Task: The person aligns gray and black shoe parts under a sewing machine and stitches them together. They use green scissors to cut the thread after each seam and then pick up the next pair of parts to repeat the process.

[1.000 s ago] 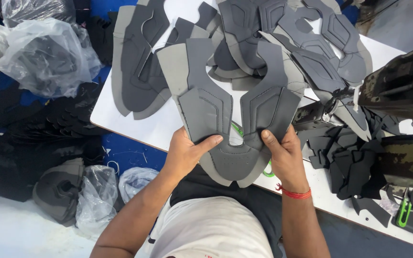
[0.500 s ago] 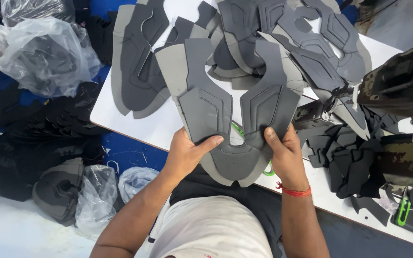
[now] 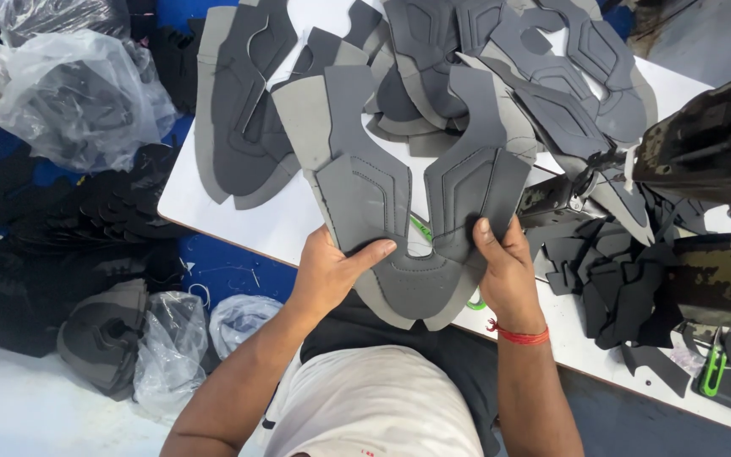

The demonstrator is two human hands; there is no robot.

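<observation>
Your left hand (image 3: 332, 275) and right hand (image 3: 505, 271) both grip the grey shoe upper (image 3: 408, 211), fingers closed on its lower corners. More grey cut pieces (image 3: 501, 51) pile at twelve o'clock on the white surface (image 3: 239, 216); the sewing machine (image 3: 712, 195) stands at three o'clock.

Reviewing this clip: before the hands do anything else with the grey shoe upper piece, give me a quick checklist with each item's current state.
1. Left hand has a grip on the grey shoe upper piece, thumb on top: ok.
2. Right hand grips its other side: ok.
3. Piece spread flat, both wings visible: ok.
4. Only a single layer is held: cannot tell; lighter grey edges show underneath.
5. White table has a bare spot near its front edge: ok.
6. Sewing machine stands clear of both hands: ok.
</observation>
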